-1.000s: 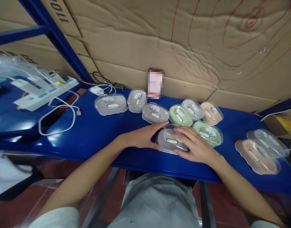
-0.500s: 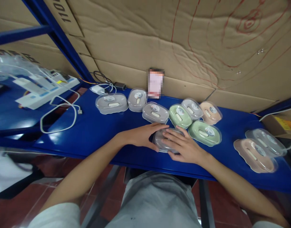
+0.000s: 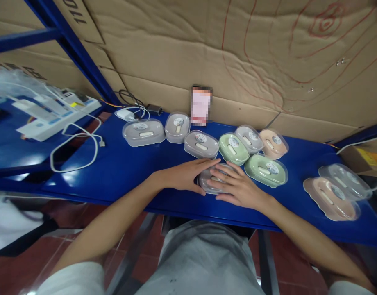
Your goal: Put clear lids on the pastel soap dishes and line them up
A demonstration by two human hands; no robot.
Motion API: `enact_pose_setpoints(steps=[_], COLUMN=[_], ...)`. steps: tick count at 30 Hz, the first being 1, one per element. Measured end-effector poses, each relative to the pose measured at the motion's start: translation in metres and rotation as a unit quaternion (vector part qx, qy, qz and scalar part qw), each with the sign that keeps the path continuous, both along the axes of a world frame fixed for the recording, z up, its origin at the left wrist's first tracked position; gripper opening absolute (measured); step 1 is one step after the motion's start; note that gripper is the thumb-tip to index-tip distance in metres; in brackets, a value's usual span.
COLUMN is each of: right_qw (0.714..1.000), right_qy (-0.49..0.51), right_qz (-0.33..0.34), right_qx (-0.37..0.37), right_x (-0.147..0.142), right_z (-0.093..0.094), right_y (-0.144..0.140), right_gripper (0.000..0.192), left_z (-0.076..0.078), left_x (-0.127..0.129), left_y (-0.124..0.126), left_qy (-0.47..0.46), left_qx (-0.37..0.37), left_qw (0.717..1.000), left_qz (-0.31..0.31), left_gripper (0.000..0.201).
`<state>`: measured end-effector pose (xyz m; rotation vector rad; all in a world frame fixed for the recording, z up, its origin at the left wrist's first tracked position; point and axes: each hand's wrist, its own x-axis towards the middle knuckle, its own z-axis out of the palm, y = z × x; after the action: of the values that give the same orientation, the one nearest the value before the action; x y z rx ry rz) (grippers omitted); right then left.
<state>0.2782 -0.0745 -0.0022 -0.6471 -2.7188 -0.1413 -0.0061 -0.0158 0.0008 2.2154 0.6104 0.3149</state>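
A grey oval plastic box (image 3: 204, 182) with a clear lid sits on the blue table near its front edge. My left hand (image 3: 184, 176) cups its left side, thumb at the near side and fingers at the far side. Across the lid lies my right hand (image 3: 242, 186), fingers bent over the top and right side, covering much of the box. Just behind stands another grey lidded box (image 3: 194, 144) with a white tab and round sticker. Two green lidded boxes, one farther back (image 3: 233, 153) and one to the right (image 3: 262, 172), are near my right hand.
More grey boxes stand at back left (image 3: 144, 134), and a peach box (image 3: 273, 143) at back right. Far right, a clear lid (image 3: 345, 182) overlaps a peach box (image 3: 326, 196). A phone (image 3: 201, 105) leans on the cardboard wall (image 3: 164, 49). A power strip (image 3: 59, 123) and white cable (image 3: 73, 170) lie left.
My right fingers have shifted slightly on the lid, and a little more of the box's top shows between them. My left hand keeps its place. The view has tilted slightly.
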Motion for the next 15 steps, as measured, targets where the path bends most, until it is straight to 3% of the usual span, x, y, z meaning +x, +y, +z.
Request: enact_pose_setpoints(steps=[6,15], right_qw=[1.000,0.999], right_qy=[-0.004,0.026], right_qz=[0.006,-0.003], right_qx=[0.012,-0.033], right_x=[-0.0016,0.0021], right_z=[-0.0008,-0.0049], right_y=[-0.0012,0.0063], right_gripper=[0.052,0.061], left_z=[-0.0022,-0.0032], left_x=[0.0036,0.0036], left_y=[-0.0026,-0.0006], left_qy=[-0.004,-0.022], left_qx=[-0.009,-0.001], left_qw=[1.000,1.000], left_qz=[0.002,0.002], left_gripper=[0.119,0.117])
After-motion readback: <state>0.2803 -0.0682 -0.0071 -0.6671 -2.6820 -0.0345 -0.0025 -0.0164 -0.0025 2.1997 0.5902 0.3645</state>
